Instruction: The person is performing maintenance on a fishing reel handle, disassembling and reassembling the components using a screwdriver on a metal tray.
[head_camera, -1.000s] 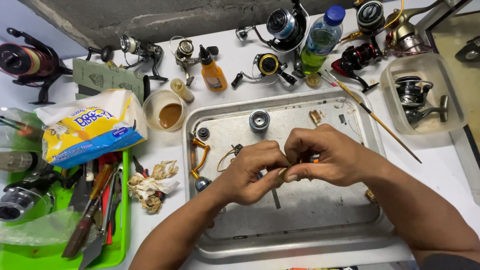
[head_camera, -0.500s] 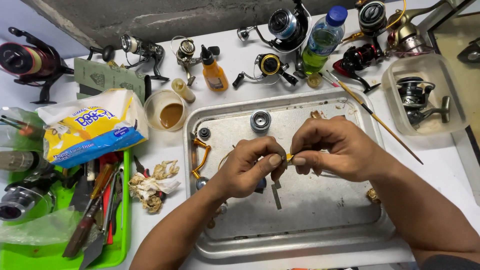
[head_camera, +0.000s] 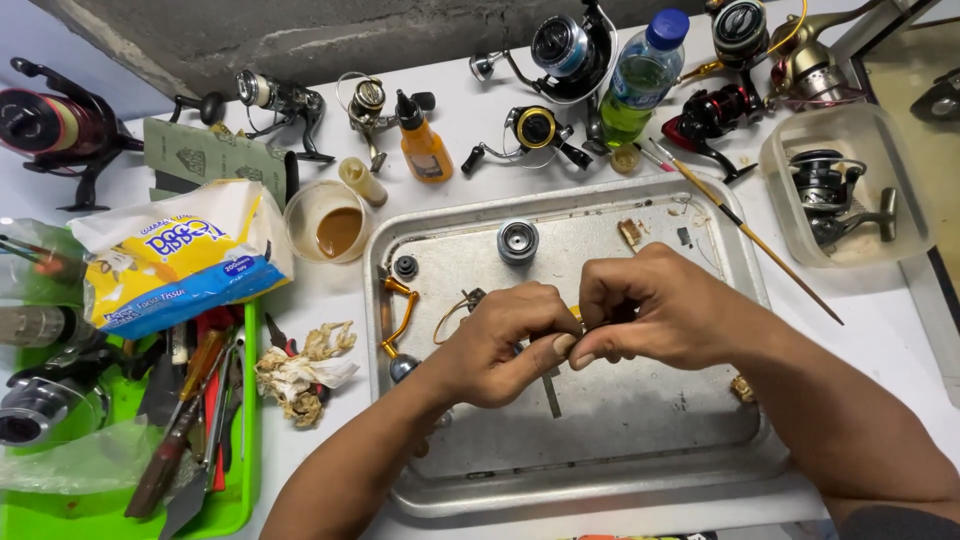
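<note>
both the left hand (head_camera: 500, 340) and right hand (head_camera: 650, 305) pinch together on a small yellow part (head_camera: 575, 314) above the dented metal tray (head_camera: 600, 480).

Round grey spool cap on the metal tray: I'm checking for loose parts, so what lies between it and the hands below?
In the head view, only bare tray floor lies between the round grey spool cap and the hands.
</note>
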